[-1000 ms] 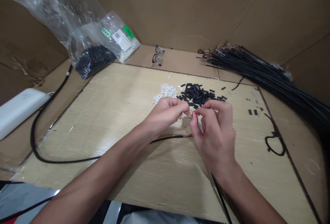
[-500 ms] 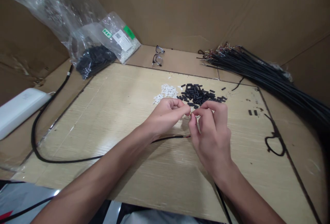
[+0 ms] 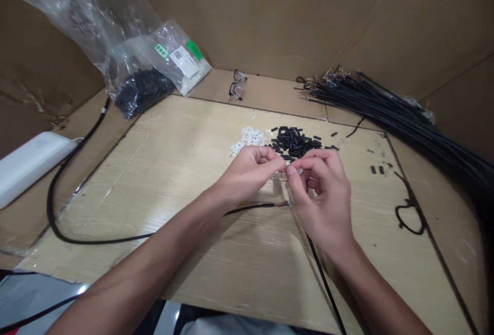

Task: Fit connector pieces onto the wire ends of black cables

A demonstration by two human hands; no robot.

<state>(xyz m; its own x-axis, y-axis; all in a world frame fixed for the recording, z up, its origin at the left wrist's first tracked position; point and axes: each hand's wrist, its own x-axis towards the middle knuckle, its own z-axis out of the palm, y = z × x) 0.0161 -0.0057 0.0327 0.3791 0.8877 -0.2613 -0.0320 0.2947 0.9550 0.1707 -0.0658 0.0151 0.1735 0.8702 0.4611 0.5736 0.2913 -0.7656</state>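
Near the middle of the frame, the left hand (image 3: 252, 173) and the right hand (image 3: 322, 191) each pinch thin coloured wires (image 3: 283, 174) between thumb and forefinger, the 2 sets of fingertips almost meeting. How many strands sit in each pinch is too small to tell.

Handling this fine probably goes best with a light, steady pinch near the wire ends, both wrists kept low and the strands kept in line; a hard tug could bend or split them. Keeping the other loose strands out of the fingertips would likely help too.

Below the hands, a smooth black cable (image 3: 247, 207) curves in from the left and ends in a small fan of coloured strands; a 2nd black cable (image 3: 324, 278) runs to the lower right. Behind the fingers lie 2 heaps: flat, matte white pieces (image 3: 252, 137) and short black cylinders (image 3: 293, 139). The pale board (image 3: 247, 273) has a wood-like grain, and crinkled clear plastic bags (image 3: 165, 59) slump at upper left.
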